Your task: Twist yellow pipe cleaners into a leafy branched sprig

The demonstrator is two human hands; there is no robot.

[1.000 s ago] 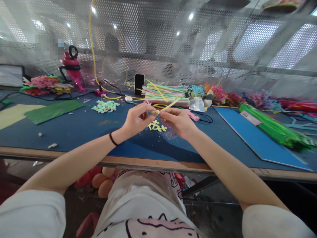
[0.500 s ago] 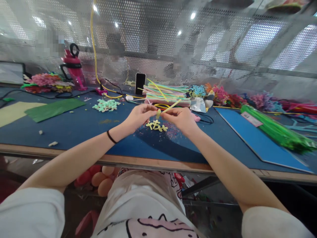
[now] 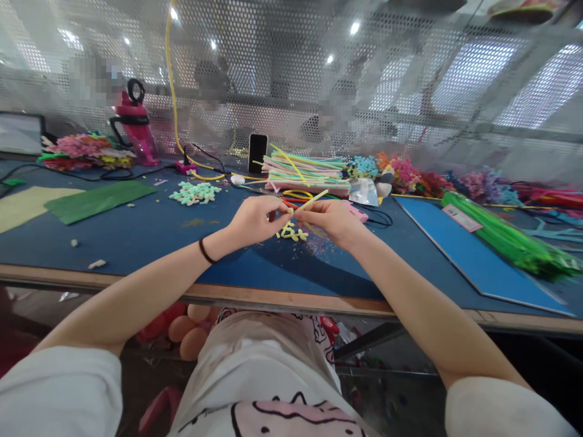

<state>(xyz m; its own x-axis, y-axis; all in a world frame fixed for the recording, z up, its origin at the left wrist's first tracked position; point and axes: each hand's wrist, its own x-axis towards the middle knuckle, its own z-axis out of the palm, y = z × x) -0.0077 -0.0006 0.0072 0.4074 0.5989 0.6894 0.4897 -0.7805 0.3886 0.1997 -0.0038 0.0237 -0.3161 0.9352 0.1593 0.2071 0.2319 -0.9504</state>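
A pale yellow pipe cleaner (image 3: 316,198) is pinched between the fingertips of my right hand (image 3: 331,221), its free end slanting up to the right. Fingers closed, my left hand (image 3: 257,218) grips the bent end of the same pipe cleaner, and the two hands nearly meet. Just below them, small yellow pipe-cleaner flowers (image 3: 294,233) lie on the blue table mat (image 3: 237,267), partly covered by the left fingers. Left of my hands rests a cluster of mint-green flowers (image 3: 195,193). Behind is a stack of pastel pipe cleaners (image 3: 305,170).
A phone (image 3: 257,153) stands upright behind the stack. At the back left is a pink bottle (image 3: 135,127); green sheets (image 3: 100,200) lie before it. To the right are a blue board (image 3: 473,255) and a bag of green pipe cleaners (image 3: 510,237). A metal mesh (image 3: 282,73) rises behind.
The yellow loop that stood up between my fingertips is now mostly hidden in the left pinch. My hands have drawn slightly closer together, and the pipe cleaner's free end has dipped a little.
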